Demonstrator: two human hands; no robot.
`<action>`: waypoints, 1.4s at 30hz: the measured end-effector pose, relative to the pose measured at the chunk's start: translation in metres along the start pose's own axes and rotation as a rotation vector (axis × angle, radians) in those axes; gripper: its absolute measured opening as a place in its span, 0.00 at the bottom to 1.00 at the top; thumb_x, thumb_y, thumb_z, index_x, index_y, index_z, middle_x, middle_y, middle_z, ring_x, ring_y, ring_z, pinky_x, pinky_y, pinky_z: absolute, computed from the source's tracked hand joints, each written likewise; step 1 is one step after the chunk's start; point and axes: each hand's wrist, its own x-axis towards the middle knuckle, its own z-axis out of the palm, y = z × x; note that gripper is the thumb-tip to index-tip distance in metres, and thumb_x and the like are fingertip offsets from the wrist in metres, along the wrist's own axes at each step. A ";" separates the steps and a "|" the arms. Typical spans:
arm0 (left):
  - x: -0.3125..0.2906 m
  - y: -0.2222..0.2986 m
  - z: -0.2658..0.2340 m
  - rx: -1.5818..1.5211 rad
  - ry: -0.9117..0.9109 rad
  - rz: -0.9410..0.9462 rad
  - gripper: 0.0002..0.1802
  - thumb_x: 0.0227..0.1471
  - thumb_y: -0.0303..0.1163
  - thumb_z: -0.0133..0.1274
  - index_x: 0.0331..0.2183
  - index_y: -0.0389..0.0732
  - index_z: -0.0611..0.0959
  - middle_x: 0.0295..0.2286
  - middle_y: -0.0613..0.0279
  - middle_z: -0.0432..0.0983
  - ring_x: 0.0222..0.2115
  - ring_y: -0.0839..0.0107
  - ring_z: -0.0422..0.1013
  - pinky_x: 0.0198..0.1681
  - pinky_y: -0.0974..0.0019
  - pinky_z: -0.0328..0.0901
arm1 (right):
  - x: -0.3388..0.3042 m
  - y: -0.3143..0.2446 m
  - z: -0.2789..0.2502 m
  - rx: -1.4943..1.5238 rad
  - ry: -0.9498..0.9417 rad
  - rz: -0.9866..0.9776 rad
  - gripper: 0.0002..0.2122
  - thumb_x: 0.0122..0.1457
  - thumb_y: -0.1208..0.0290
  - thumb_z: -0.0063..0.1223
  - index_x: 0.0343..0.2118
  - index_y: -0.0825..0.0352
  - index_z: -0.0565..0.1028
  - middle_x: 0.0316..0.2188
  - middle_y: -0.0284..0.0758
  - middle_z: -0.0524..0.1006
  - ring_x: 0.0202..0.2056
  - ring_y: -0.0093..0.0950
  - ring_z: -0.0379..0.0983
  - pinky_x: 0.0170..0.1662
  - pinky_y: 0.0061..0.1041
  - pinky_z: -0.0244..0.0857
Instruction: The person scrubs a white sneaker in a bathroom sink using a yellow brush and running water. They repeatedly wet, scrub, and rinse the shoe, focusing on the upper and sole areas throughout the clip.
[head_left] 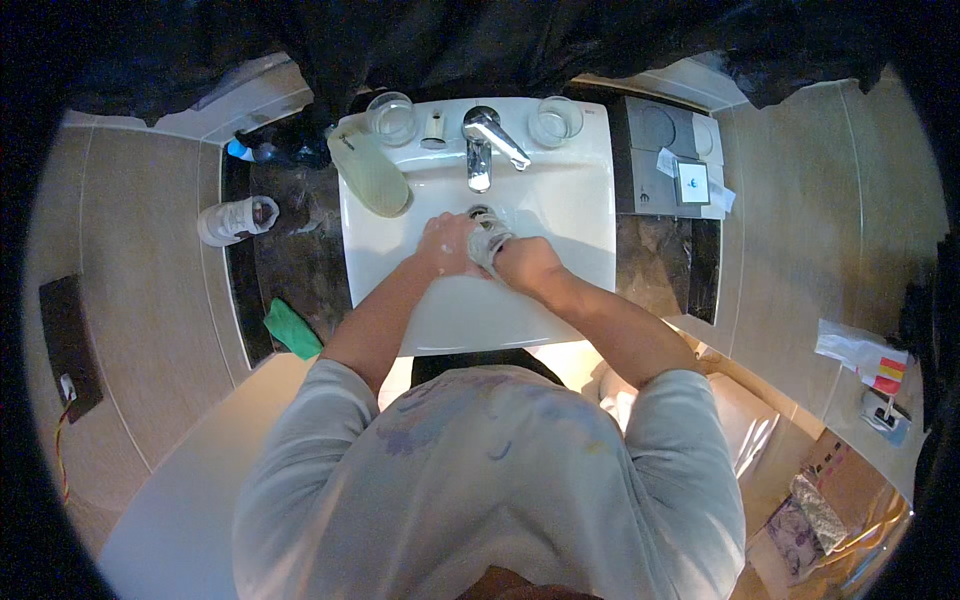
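Over the white washbasin point(575, 290), near its drain, both of my hands meet at a crumpled white and grey bundle point(488, 238) that looks like wet laces or cloth. My left hand point(447, 246), with spots of foam on it, presses against the bundle's left side; its fingertips are partly hidden. Closed on the right side of the bundle is my right hand point(530, 268). Above them the chrome faucet point(480, 150) reaches over the bowl, and I can make out no running water.
A pale green oblong thing point(372, 172) leans on the basin's left rim. Glass cups point(391, 119) flank the faucet. A white shoe point(238, 221) and a green cloth point(292, 328) are on the left. Grey boxes point(655, 175) stand on the dark counter at right.
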 end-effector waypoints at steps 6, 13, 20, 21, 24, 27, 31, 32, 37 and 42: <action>0.000 -0.001 -0.007 -0.051 -0.064 -0.037 0.49 0.23 0.65 0.70 0.45 0.44 0.80 0.46 0.58 0.73 0.50 0.57 0.66 0.56 0.51 0.59 | -0.053 0.018 -0.068 0.001 -0.146 0.171 0.12 0.58 0.71 0.49 0.43 0.58 0.80 0.35 0.41 0.82 0.37 0.40 0.79 0.39 0.36 0.74; -0.013 0.003 0.020 -0.142 0.173 -0.052 0.48 0.24 0.61 0.71 0.46 0.44 0.79 0.48 0.60 0.72 0.51 0.58 0.64 0.58 0.54 0.55 | -0.084 0.086 -0.053 0.712 0.175 0.289 0.23 0.59 0.71 0.55 0.59 0.56 0.70 0.37 0.43 0.81 0.40 0.33 0.78 0.44 0.31 0.69; -0.019 0.024 0.005 -0.135 0.266 -0.350 0.45 0.24 0.56 0.73 0.46 0.46 0.79 0.47 0.63 0.72 0.51 0.59 0.64 0.56 0.52 0.55 | -0.015 0.069 -0.010 0.395 0.237 0.430 0.21 0.61 0.67 0.49 0.58 0.56 0.69 0.41 0.47 0.77 0.41 0.47 0.74 0.42 0.43 0.69; -0.023 0.027 -0.001 -0.114 0.260 -0.435 0.45 0.23 0.56 0.73 0.46 0.47 0.79 0.47 0.64 0.72 0.51 0.59 0.64 0.56 0.52 0.54 | -0.009 0.068 -0.001 0.355 0.338 0.375 0.21 0.61 0.67 0.49 0.58 0.56 0.69 0.40 0.46 0.77 0.40 0.46 0.74 0.42 0.43 0.69; -0.031 0.011 0.016 -0.116 0.523 -0.386 0.44 0.24 0.55 0.73 0.47 0.48 0.79 0.48 0.63 0.71 0.52 0.59 0.63 0.56 0.50 0.53 | -0.002 0.065 0.012 0.115 0.682 0.255 0.22 0.59 0.69 0.49 0.58 0.57 0.69 0.36 0.44 0.78 0.37 0.45 0.75 0.42 0.40 0.70; -0.033 0.004 0.015 -0.046 0.457 -0.287 0.52 0.26 0.56 0.72 0.53 0.45 0.73 0.48 0.57 0.71 0.53 0.56 0.64 0.55 0.47 0.55 | 0.002 0.057 -0.006 0.411 0.798 0.202 0.19 0.61 0.69 0.49 0.56 0.62 0.71 0.36 0.40 0.78 0.35 0.36 0.75 0.42 0.30 0.68; -0.031 0.023 -0.012 -0.168 0.371 -0.245 0.53 0.30 0.53 0.72 0.57 0.44 0.70 0.52 0.51 0.69 0.55 0.53 0.62 0.59 0.49 0.53 | -0.002 0.029 -0.073 1.776 0.618 0.265 0.12 0.64 0.69 0.49 0.47 0.68 0.73 0.35 0.36 0.79 0.34 0.24 0.74 0.42 0.21 0.64; -0.027 0.023 -0.005 -0.244 0.400 -0.209 0.53 0.31 0.53 0.72 0.58 0.44 0.69 0.52 0.50 0.68 0.56 0.52 0.62 0.60 0.49 0.52 | -0.002 0.026 -0.081 1.796 0.598 0.214 0.10 0.64 0.69 0.48 0.45 0.68 0.73 0.34 0.36 0.79 0.34 0.23 0.74 0.41 0.21 0.65; -0.007 0.028 -0.005 -0.306 0.382 0.000 0.44 0.42 0.49 0.66 0.57 0.40 0.69 0.52 0.47 0.67 0.54 0.48 0.63 0.59 0.50 0.58 | 0.005 0.019 -0.101 1.748 0.607 0.208 0.08 0.67 0.68 0.45 0.39 0.67 0.73 0.33 0.36 0.79 0.33 0.21 0.72 0.40 0.20 0.65; 0.006 0.033 0.001 -0.321 0.367 -0.037 0.32 0.50 0.45 0.60 0.53 0.40 0.74 0.48 0.42 0.70 0.47 0.44 0.69 0.51 0.48 0.65 | 0.008 0.013 -0.077 1.929 0.656 0.123 0.10 0.68 0.67 0.43 0.43 0.68 0.73 0.32 0.35 0.79 0.33 0.21 0.73 0.40 0.20 0.66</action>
